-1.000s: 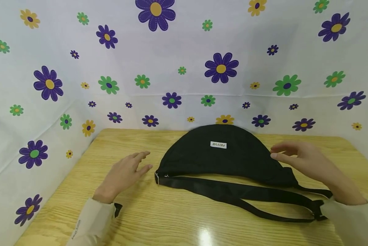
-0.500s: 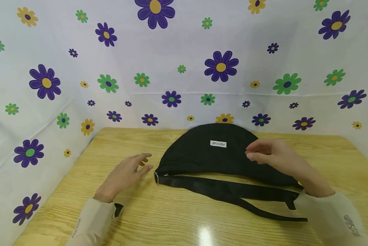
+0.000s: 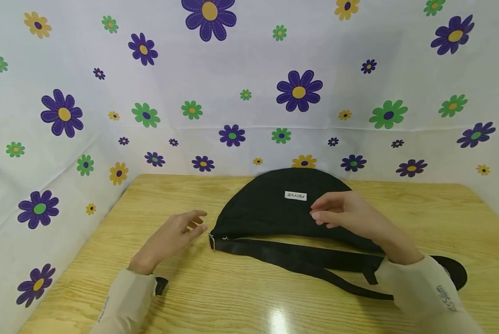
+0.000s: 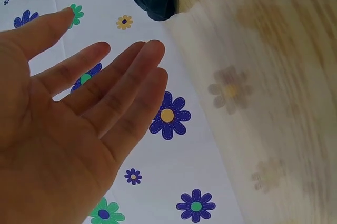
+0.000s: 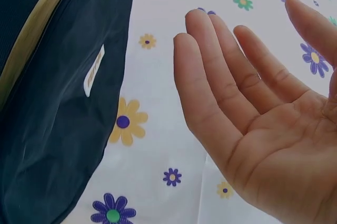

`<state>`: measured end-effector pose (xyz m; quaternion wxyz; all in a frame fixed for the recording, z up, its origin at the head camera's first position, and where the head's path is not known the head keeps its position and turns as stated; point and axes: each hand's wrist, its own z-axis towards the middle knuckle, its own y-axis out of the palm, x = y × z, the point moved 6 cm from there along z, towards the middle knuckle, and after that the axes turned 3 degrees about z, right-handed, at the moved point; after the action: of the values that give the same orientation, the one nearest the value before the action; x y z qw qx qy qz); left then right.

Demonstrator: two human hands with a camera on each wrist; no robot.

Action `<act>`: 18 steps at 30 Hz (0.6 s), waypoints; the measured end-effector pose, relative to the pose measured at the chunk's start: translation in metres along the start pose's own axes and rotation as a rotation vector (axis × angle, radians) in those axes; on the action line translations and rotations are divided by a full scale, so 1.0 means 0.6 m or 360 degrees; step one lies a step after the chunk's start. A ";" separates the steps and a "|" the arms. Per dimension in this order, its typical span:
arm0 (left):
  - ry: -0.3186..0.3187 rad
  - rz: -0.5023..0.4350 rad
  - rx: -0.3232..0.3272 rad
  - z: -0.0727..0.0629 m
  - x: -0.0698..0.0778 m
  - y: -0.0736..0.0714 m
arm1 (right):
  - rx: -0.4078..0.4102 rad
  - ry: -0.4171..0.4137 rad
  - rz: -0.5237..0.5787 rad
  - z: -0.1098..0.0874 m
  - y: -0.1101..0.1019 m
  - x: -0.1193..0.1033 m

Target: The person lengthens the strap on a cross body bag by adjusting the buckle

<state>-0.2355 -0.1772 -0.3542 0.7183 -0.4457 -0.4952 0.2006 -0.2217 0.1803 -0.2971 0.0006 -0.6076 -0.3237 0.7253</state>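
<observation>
A black half-moon waist bag [image 3: 262, 204] lies on the wooden table with its curved edge toward the back. On its front is a small white label [image 3: 295, 195], upside down to me. A black strap [image 3: 283, 257] runs along its near side, partly covered by the right sleeve. My right hand [image 3: 349, 215] hovers over the bag's right half, fingers loosely bent, holding nothing. Left of the bag's metal strap buckle [image 3: 213, 242], my left hand [image 3: 170, 236] is held above the table. Its fingers are relaxed, and in the left wrist view the palm [image 4: 58, 129] is bare.
The wooden table [image 3: 233, 297] extends in front of and beside the bag. A white cloth with printed flowers [image 3: 249, 60] hangs at the back and left. Wrist devices show at both sleeves, a black one [image 3: 451, 271] at the right.
My right hand has moved left from the bag's right edge to over its right half. The left hand has barely shifted, and the bag lies where it was.
</observation>
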 end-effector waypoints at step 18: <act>0.0024 -0.0124 -0.0051 -0.001 -0.005 0.007 | -0.0180 0.0043 0.0201 0.036 0.066 -0.001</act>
<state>-0.2359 -0.1774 -0.3594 0.7220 -0.4389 -0.5100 0.1612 -0.2253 0.1387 -0.3140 -0.0751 -0.6355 -0.3253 0.6962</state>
